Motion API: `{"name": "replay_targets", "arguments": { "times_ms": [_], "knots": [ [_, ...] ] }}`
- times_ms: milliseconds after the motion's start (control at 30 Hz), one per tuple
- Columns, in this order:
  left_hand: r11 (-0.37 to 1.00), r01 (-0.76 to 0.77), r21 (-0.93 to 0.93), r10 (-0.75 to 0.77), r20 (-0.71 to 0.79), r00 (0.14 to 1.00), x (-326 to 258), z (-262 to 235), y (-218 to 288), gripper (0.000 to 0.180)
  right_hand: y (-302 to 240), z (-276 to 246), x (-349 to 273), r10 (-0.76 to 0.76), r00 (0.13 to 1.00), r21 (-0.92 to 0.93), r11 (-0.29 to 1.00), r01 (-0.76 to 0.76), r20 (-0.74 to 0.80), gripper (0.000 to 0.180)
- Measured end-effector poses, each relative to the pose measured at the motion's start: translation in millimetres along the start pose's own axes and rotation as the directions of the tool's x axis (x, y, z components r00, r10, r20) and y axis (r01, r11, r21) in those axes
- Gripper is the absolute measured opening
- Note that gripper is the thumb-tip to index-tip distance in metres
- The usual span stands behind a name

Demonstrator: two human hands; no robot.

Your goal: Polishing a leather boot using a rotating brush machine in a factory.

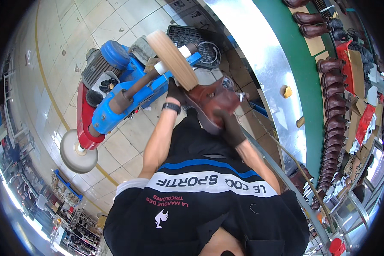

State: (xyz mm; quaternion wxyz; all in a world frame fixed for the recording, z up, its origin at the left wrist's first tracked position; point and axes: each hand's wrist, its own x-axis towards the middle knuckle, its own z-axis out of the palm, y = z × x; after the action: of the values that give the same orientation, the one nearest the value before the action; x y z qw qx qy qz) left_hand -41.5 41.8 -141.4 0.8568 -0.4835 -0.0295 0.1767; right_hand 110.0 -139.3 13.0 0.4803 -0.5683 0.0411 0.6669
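A reddish-brown leather boot point(215, 99) is held against the lower edge of a tan polishing wheel point(171, 59), slightly smeared by motion. My left hand point(177, 94), in a dark glove with a black band at the wrist, grips the boot's left side close under the wheel; its fingers are partly hidden. From the lower right, my right hand point(231, 129), also dark-gloved, is closed round the near end of the boot. The wheel sits on the shaft of a blue polishing machine point(130, 102), whose other end carries a whitish wheel point(77, 151).
Along the right runs a green-topped bench point(281, 47) with a shiny metal border point(273, 59) and a long row of brown boots point(335, 98). A red basket point(344, 64) stands behind them. A black plastic crate point(190, 36) lies beyond the wheel. Tiled floor point(83, 32) surrounds the machine.
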Motion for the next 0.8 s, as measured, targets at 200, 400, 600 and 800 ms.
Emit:
{"name": "replay_targets", "arguments": {
  "times_ms": [200,400,600,800],
  "knots": [
    [0.468,-0.202,0.860,0.542,-0.099,0.834,-34.1,15.5,-98.1,0.076,-80.5,50.7,-85.2,-0.346,0.799,-0.839,0.059,0.541,0.492,0.065],
    [0.480,-0.143,0.865,0.454,-0.105,0.885,-30.8,9.1,-85.4,0.048,-111.2,112.3,-37.2,-0.167,0.840,-0.835,-0.313,0.452,0.517,0.071],
    [-0.130,0.055,0.990,0.579,0.031,0.815,-41.5,-48.4,-51.5,0.037,-96.1,101.7,-6.6,-0.120,0.797,-0.775,-0.358,0.521,0.592,0.073],
    [0.198,-0.038,0.980,0.119,0.014,0.993,-61.9,-17.8,-94.7,0.038,-176.2,34.0,-70.9,0.114,0.578,-0.586,0.254,0.770,0.808,0.075]
  ]
}}
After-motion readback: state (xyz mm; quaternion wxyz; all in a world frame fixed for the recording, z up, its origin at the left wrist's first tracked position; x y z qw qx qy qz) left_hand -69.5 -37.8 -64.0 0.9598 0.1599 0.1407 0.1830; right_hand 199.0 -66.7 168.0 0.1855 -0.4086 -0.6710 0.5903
